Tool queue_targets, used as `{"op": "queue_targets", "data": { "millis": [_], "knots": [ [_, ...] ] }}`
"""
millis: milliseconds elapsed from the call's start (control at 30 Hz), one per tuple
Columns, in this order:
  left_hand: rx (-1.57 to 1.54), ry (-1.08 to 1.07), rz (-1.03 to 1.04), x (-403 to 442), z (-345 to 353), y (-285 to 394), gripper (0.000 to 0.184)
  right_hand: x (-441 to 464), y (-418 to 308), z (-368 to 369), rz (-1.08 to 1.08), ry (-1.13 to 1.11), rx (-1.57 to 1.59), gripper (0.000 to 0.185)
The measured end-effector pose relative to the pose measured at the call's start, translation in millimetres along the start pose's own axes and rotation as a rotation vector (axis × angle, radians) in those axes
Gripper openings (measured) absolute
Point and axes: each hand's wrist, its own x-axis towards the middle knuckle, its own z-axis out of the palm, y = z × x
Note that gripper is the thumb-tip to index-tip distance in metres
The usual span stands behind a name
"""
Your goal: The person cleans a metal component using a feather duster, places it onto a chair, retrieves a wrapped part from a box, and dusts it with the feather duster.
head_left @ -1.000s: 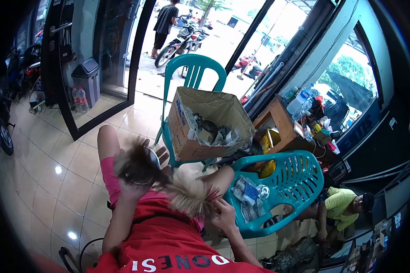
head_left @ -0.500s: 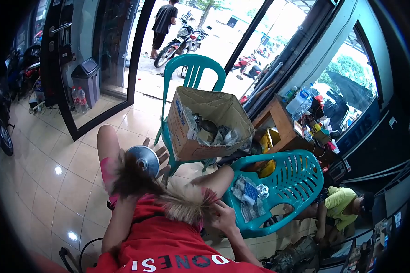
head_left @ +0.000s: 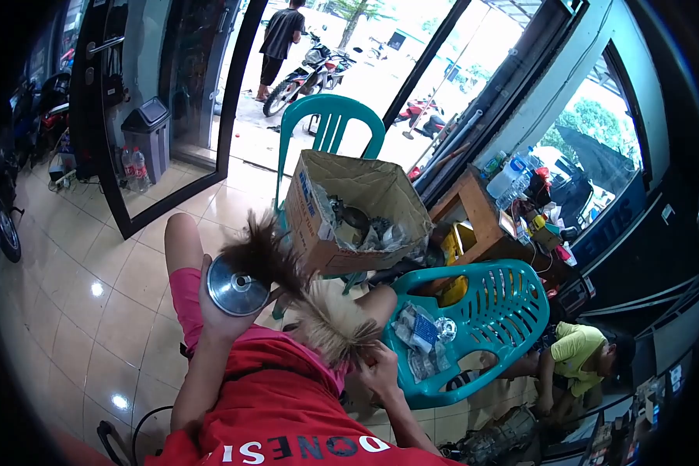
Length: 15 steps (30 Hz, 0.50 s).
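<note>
My left hand is closed around the rim of a round, shiny metal disc-shaped part with a raised hub in its centre. The disc's face points up, above my left thigh. In my right hand is the handle end of a feather duster, its pale feathers near my fist and dark brown ones at the far end. Those dark feathers reach up past the disc's upper right edge; whether they touch it I cannot tell. Most of the handle is hidden by my fingers and the feathers.
A cardboard box of bagged parts rests on a green plastic chair ahead. Another green chair at right holds plastic-wrapped packets. A wooden table carries clutter. A person in yellow crouches at lower right.
The feather duster's dark end has swung from over my left wrist to beyond the disc's upper right. My left hand has come back slightly and shows more of the disc.
</note>
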Motion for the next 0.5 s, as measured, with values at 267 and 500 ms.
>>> {"op": "queue_targets", "data": {
  "millis": [267, 500],
  "knots": [
    [-0.034, 0.043, -0.003, -1, 4, 2, 0.080, 2, -9, 0, 0.023, -0.024, -0.050, 0.024],
    [0.187, -0.145, 0.005, 3, -5, -5, 0.083, 2, -16, -3, -0.028, -0.059, -0.134, 0.018]
  ]
}}
